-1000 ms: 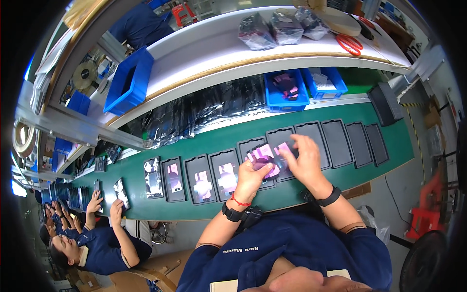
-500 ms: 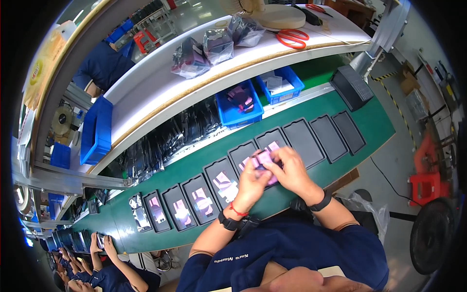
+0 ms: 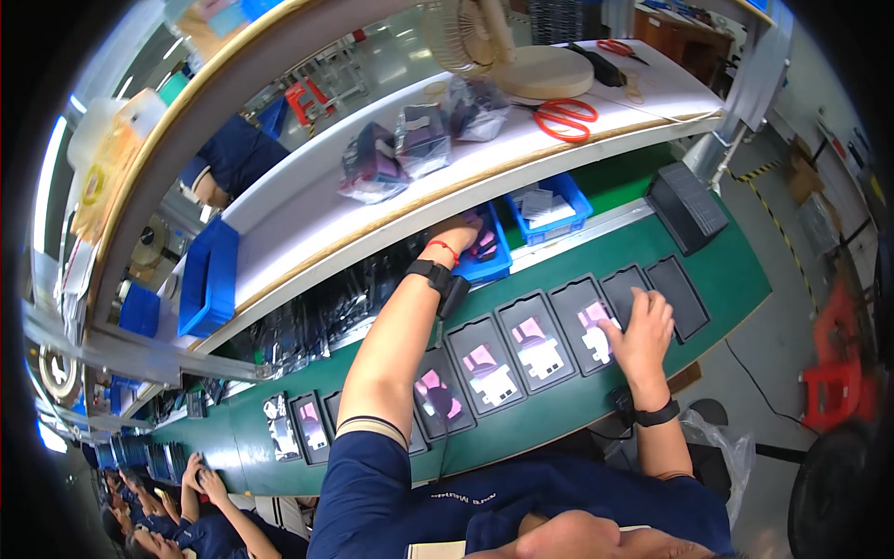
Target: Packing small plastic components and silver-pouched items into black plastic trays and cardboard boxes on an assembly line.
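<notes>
Belt (image 3: pixel 745 270): a long green conveyor ran across the bench.
Shelf (image 3: pixel 521 163): white, wood-edged, above the belt, with a fan (image 3: pixel 503 56) and red scissors (image 3: pixel 566 116) on it.
Floor (image 3: pixel 792 345): grey, glossy, with a red stool (image 3: pixel 833 391).
Light: bright, even, overhead.

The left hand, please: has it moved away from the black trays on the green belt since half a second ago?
Yes. The left hand has left the black trays and reached up into the blue plastic bin.
</notes>
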Action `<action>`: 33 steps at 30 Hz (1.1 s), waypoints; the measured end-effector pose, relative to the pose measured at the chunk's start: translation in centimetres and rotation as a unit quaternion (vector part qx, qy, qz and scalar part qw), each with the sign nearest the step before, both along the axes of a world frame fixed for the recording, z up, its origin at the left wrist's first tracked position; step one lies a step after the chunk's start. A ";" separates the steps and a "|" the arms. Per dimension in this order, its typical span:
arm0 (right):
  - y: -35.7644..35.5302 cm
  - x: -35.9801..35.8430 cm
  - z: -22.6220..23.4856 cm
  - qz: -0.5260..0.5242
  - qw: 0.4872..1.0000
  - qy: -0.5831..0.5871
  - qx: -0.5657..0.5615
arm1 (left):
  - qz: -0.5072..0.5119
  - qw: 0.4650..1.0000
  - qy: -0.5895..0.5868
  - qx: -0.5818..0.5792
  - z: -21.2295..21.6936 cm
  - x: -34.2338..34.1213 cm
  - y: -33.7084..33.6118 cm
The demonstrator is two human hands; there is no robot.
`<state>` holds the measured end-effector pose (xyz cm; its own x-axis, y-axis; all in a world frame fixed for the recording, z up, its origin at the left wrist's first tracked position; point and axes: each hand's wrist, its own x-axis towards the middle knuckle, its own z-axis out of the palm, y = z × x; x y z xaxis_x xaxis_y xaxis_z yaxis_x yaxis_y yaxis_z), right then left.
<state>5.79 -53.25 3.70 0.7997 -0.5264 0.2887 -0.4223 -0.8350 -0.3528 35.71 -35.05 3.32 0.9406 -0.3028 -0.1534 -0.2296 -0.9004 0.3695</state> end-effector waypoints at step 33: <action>-1.9 3.2 -1.1 0.139 0.826 -0.221 0.500 | -0.151 0.910 0.198 -0.331 4.7 -11.0 -2.3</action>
<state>8.98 -55.18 2.55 0.8624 -0.4925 0.1175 0.0920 -0.0758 -0.9929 24.70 -37.37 8.04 0.7104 -0.6871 -0.1521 -0.1608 -0.3689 0.9155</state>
